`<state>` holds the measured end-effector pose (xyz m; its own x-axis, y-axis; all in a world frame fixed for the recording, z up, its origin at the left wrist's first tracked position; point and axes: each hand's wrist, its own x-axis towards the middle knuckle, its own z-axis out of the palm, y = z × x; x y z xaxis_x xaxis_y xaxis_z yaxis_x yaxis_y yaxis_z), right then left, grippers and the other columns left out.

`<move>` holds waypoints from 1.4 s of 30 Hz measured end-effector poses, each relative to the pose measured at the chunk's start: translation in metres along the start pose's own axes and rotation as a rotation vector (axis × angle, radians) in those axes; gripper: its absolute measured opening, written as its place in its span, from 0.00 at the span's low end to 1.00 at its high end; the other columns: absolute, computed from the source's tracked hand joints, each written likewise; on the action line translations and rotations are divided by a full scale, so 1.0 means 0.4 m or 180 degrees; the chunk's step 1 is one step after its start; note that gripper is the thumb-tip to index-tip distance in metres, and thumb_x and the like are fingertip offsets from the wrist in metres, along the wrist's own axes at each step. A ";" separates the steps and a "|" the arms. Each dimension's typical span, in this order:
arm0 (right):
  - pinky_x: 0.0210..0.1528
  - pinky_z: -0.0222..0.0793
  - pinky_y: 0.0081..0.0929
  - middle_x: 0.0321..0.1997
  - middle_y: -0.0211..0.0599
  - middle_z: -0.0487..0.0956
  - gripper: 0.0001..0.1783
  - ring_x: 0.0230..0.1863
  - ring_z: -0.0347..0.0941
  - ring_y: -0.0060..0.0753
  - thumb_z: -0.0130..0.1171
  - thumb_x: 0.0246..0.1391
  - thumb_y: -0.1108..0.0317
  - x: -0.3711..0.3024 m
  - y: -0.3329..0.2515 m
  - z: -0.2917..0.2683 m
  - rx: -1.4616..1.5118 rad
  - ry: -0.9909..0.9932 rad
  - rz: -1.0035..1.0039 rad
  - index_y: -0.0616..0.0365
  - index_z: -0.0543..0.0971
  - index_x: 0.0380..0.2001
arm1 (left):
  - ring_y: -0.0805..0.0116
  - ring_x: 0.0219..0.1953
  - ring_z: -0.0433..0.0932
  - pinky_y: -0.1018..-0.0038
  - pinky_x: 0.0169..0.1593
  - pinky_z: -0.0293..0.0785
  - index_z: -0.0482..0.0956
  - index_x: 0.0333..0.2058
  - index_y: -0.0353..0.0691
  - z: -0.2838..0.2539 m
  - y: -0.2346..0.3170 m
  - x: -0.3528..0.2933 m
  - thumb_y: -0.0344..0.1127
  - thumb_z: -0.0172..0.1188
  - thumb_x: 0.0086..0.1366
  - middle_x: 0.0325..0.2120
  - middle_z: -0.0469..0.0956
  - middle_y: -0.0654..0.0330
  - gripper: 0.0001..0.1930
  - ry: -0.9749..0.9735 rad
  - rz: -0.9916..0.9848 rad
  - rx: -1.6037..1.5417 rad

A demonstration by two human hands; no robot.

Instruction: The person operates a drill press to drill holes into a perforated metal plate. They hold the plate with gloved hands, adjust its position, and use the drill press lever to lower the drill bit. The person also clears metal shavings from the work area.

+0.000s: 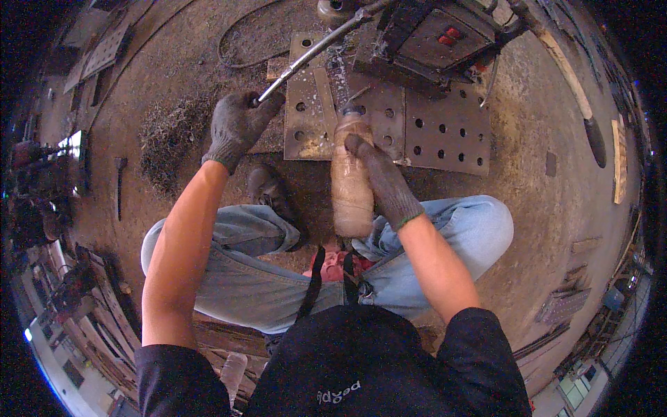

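Observation:
My left hand (238, 126), in a grey knit glove, is closed round the lower end of a shiny metal lever (313, 58). The lever slants up and right to a dark boxy machine (445, 42). A brownish, scuffed plastic bottle (351, 201) is in my right hand (386, 179), also gloved, with the fingers wrapped over its right side. The bottle's dark neck points away from me, over a steel plate with drilled holes (379, 128). Whether anything comes out of the neck I cannot tell.
Curly metal shavings (170, 142) lie heaped left of the plate. A hammer-like tool (119, 189) rests on the floor farther left. At right stands a long wooden handle with a dark grip (594, 139). A cable (226, 42) loops across the floor behind the plate.

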<state>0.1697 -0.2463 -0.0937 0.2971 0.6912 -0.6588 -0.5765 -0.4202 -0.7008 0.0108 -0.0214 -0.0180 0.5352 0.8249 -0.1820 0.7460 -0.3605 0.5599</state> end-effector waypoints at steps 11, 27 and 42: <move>0.46 0.78 0.34 0.46 0.38 0.77 0.37 0.43 0.78 0.34 0.70 0.49 0.48 -0.096 -0.080 0.064 0.0319 -0.0291 -0.0206 0.58 0.70 0.56 | 0.50 0.25 0.80 0.59 0.32 0.71 0.87 0.33 0.40 0.008 -0.008 0.005 0.63 0.64 0.57 0.20 0.79 0.46 0.27 0.0077 0.0032 -0.0029; 0.39 0.79 0.34 0.43 0.38 0.76 0.42 0.38 0.78 0.33 0.71 0.46 0.44 -0.089 -0.083 0.072 0.0002 -0.0123 -0.0091 0.59 0.69 0.57 | 0.50 0.26 0.82 0.59 0.32 0.72 0.87 0.33 0.40 0.003 -0.001 0.002 0.64 0.63 0.56 0.21 0.80 0.45 0.29 0.0047 0.0005 0.0011; 0.41 0.78 0.33 0.43 0.36 0.76 0.40 0.40 0.77 0.31 0.69 0.48 0.43 -0.107 -0.109 0.083 0.0012 -0.0185 -0.0069 0.58 0.70 0.56 | 0.50 0.27 0.82 0.60 0.33 0.73 0.87 0.34 0.40 0.014 -0.016 0.010 0.65 0.64 0.56 0.22 0.81 0.45 0.30 0.0055 0.0019 -0.0063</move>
<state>0.1568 -0.2378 -0.0258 0.2649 0.7331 -0.6264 -0.5734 -0.4025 -0.7136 0.0103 -0.0180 -0.0268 0.5326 0.8302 -0.1646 0.7347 -0.3568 0.5770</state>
